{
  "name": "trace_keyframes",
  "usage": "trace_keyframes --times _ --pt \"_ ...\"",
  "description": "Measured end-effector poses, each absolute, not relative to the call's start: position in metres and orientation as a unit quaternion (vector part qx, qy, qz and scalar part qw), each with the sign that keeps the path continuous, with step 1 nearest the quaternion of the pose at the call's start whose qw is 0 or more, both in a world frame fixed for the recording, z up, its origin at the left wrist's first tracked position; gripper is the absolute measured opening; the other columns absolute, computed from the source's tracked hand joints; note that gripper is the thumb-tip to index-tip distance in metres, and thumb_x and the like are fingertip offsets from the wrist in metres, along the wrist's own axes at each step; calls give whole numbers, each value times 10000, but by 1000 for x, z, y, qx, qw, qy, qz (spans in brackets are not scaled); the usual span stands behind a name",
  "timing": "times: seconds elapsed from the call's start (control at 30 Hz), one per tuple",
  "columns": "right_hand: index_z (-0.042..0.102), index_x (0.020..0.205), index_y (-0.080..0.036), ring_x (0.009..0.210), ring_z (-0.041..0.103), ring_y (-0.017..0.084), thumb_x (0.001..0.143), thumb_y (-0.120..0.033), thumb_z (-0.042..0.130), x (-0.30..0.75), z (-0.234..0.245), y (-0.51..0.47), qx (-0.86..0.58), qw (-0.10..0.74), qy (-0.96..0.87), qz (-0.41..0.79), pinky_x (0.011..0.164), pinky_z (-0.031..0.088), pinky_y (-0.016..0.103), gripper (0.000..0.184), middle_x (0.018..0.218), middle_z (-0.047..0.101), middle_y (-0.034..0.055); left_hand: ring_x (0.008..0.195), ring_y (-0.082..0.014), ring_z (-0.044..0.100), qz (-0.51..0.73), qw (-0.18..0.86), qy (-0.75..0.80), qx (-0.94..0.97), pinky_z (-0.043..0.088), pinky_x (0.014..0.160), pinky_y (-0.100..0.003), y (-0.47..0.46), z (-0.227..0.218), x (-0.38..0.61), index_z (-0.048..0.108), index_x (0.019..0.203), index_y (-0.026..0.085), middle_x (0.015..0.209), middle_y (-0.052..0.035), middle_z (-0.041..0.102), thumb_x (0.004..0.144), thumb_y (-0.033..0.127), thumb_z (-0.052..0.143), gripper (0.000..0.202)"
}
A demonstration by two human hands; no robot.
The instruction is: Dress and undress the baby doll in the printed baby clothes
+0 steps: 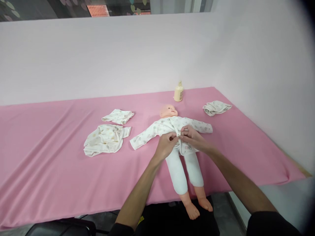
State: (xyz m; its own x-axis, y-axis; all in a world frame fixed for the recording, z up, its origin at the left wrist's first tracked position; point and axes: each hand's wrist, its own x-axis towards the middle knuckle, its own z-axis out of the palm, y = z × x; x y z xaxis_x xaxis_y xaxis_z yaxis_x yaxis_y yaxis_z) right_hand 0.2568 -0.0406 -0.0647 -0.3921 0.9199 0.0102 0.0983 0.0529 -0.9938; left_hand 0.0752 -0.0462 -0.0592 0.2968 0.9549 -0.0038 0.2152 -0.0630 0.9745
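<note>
A baby doll [168,111] lies face up on the pink cloth, its bare feet hanging past the front edge. It wears a white patterned baby jacket [147,134] with both sleeves spread out, above white legs [176,172]. At the jacket's front, my left hand [167,144] pinches the fabric near the middle. Close beside it on the right, my right hand [193,137] also has its fingers closed on the jacket front. The exact fastening between my fingertips is too small to make out.
A cream pump bottle [178,92] stands behind the doll. Folded white garments lie left: a small one [118,116] and a larger one [105,139]. Another crumpled garment [216,108] lies right. Pink cloth [49,157] covers the table, which meets white walls behind and at right.
</note>
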Motion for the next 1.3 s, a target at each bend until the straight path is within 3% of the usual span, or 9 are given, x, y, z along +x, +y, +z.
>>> trace_keyframes --times 0.17,0.43,0.7,1.0,1.3 --pt "426 1070 -225 556 352 82 913 -349 574 258 -69 -40 -418 372 -627 542 494 301 206 250 669 440 -78 724 -118 550 369 548 472 584 409 658 -230 -43 -58 72 668 880 149 808 -24 637 803 401 611 270" --pt "419 1056 -237 556 365 85 888 -309 573 256 -67 -38 -404 376 -614 564 492 306 197 239 660 428 -84 613 -71 499 376 603 466 526 383 593 -199 -41 -53 73 663 873 141 689 16 577 772 319 667 204" --pt "434 1011 -242 606 484 108 800 -329 663 251 -66 -38 -371 426 -530 632 554 393 241 324 722 501 -57 627 -64 516 366 649 433 508 430 671 -227 -32 -57 68 657 937 122 773 -12 639 746 281 709 253" --pt "527 994 -199 726 653 160 792 -255 659 244 -62 -49 -514 418 -494 563 620 507 278 247 873 632 22 590 -69 442 374 565 455 578 353 562 -206 -40 -61 78 616 876 138 696 16 544 813 394 622 263" --pt "624 891 -184 712 620 171 747 -286 702 235 -58 -55 -566 437 -481 507 509 441 244 193 792 657 34 687 -107 538 387 523 463 602 422 650 -231 -41 -68 79 618 848 143 755 -10 592 831 384 600 243"
